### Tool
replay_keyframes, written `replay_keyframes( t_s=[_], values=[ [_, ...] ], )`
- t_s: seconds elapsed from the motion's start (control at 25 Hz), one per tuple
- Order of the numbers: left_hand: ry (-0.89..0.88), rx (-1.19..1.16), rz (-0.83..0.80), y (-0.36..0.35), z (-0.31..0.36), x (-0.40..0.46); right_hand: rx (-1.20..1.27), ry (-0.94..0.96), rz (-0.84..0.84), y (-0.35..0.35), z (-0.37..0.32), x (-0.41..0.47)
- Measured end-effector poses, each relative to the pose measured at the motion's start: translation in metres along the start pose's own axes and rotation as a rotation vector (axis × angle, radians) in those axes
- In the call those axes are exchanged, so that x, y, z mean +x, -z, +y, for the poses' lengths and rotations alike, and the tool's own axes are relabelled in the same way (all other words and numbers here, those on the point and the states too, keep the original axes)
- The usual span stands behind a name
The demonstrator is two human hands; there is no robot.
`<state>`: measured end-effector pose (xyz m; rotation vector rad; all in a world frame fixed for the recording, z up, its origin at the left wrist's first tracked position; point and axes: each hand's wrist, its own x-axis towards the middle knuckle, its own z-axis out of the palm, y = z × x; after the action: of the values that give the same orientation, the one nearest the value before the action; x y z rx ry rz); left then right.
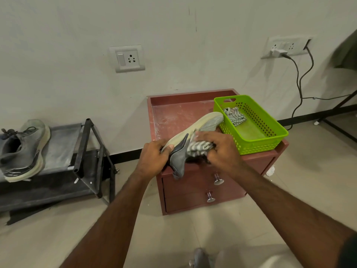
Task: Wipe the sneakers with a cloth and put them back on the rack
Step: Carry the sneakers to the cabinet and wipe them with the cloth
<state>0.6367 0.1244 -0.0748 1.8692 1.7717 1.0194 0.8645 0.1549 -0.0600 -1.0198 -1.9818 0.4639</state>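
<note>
A: Bracing the sneaker [193, 132] over the red drawer cabinet [173, 115], we tip it on its side, cream sole up and toe toward the green basket [270, 136]. We judge the tilt is there to turn the side wall and sole edge toward the cloth.

B: Noted. Left hand [152, 157]?

A: Curled tight around the heel end, thumb on the sole edge, fingers wrapped behind. It acts as the anchor so that rubbing does not shift the shoe.

B: Right hand [220, 149]?

A: Closed over the striped cloth [199, 147], bunched under the palm and pressed against the upper at mid-shoe. Fingers bent, not spread.

B: Second cloth?

A: A striped rag [234, 115] lies in the basket, untouched by either hand.

B: Other shoe?

A: The second sneaker [23, 149] sits on the top shelf of the black rack [87, 151], well apart to our left. We cannot tell whether it is already wiped. The one in hand is not yet back on the rack.
</note>
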Motion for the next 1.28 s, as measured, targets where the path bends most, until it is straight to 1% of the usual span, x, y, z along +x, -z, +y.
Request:
replay_keyframes(
  t_s=[0.04, 0.08, 0.16, 0.2, 0.24, 0.32, 0.4, 0.44, 0.48, 0.52, 0.6, 0.64, 0.68, 0.84, 0.88, 0.92, 0.96, 1.0, 1.04, 1.08, 1.12, 1.16, 1.2, 1.28],
  values=[
    [-0.005, -0.008, -0.005, 0.000, 0.001, 0.000, -0.014, 0.006, 0.009, -0.003, -0.004, 0.003],
    [-0.016, -0.029, -0.003, 0.001, 0.000, -0.002, -0.059, 0.062, -0.064, -0.013, -0.010, 0.005],
    [-0.042, -0.071, -0.001, 0.002, -0.002, -0.003, -0.148, 0.217, -0.275, -0.035, -0.011, 0.002],
    [-0.041, -0.069, -0.003, 0.001, -0.002, -0.004, -0.177, 0.262, -0.306, -0.038, -0.002, 0.004],
    [-0.031, -0.054, -0.005, 0.000, -0.002, -0.004, -0.204, 0.254, -0.298, -0.034, 0.011, 0.011],
    [-0.010, -0.025, -0.014, -0.001, -0.004, -0.004, -0.269, 0.094, -0.224, -0.011, 0.035, 0.026],
    [-0.007, -0.028, -0.021, -0.002, -0.002, -0.003, -0.385, -0.043, -0.062, 0.014, 0.047, 0.035],
    [-0.007, -0.026, -0.019, -0.002, -0.002, -0.003, -0.412, -0.069, 0.011, 0.016, 0.046, 0.036],
    [-0.007, -0.017, -0.013, -0.001, -0.003, -0.003, -0.393, -0.046, 0.021, 0.011, 0.039, 0.035],
    [-0.007, -0.013, -0.006, -0.001, -0.003, -0.003, -0.353, 0.015, -0.049, 0.000, 0.027, 0.031],
    [-0.013, -0.023, 0.010, -0.001, -0.004, -0.003, -0.271, 0.158, -0.307, -0.027, 0.010, 0.019],
    [-0.016, -0.028, 0.010, -0.002, -0.003, -0.003, -0.272, 0.190, -0.350, -0.030, 0.011, 0.022],
    [-0.016, -0.031, 0.005, -0.003, -0.003, -0.003, -0.293, 0.170, -0.317, -0.026, 0.017, 0.030],
    [-0.020, -0.043, 0.004, -0.002, -0.002, -0.005, -0.673, -0.221, -0.035, 0.015, 0.041, 0.052],
    [-0.020, -0.046, 0.006, -0.002, -0.003, -0.004, -0.676, -0.265, 0.035, 0.018, 0.040, 0.050],
    [-0.020, -0.043, 0.006, -0.002, -0.003, -0.004, -0.596, -0.223, 0.066, 0.014, 0.035, 0.045],
    [-0.020, -0.042, 0.007, -0.002, -0.003, -0.003, -0.474, -0.083, 0.029, 0.005, 0.026, 0.036],
    [-0.025, -0.049, 0.011, -0.002, -0.004, -0.003, -0.337, 0.075, -0.094, -0.007, 0.013, 0.027],
    [-0.036, -0.069, 0.007, -0.002, -0.005, -0.002, -0.252, 0.201, -0.248, -0.019, 0.001, 0.017],
    [-0.046, -0.090, 0.001, -0.003, -0.005, -0.003, -0.228, 0.274, -0.365, -0.029, -0.004, 0.011],
    [-0.047, -0.097, -0.003, -0.003, -0.005, -0.003, -0.232, 0.296, -0.404, -0.034, -0.007, 0.012],
    [-0.037, -0.092, -0.006, -0.002, -0.006, -0.003, -0.223, 0.255, -0.376, -0.036, -0.002, 0.021],
    [-0.021, -0.088, -0.010, -0.002, -0.006, -0.003, -0.258, 0.169, -0.306, -0.032, 0.007, 0.032],
    [-0.006, -0.087, -0.013, -0.003, -0.005, -0.005, -0.412, 0.012, -0.195, -0.013, 0.023, 0.051]
  ],
)
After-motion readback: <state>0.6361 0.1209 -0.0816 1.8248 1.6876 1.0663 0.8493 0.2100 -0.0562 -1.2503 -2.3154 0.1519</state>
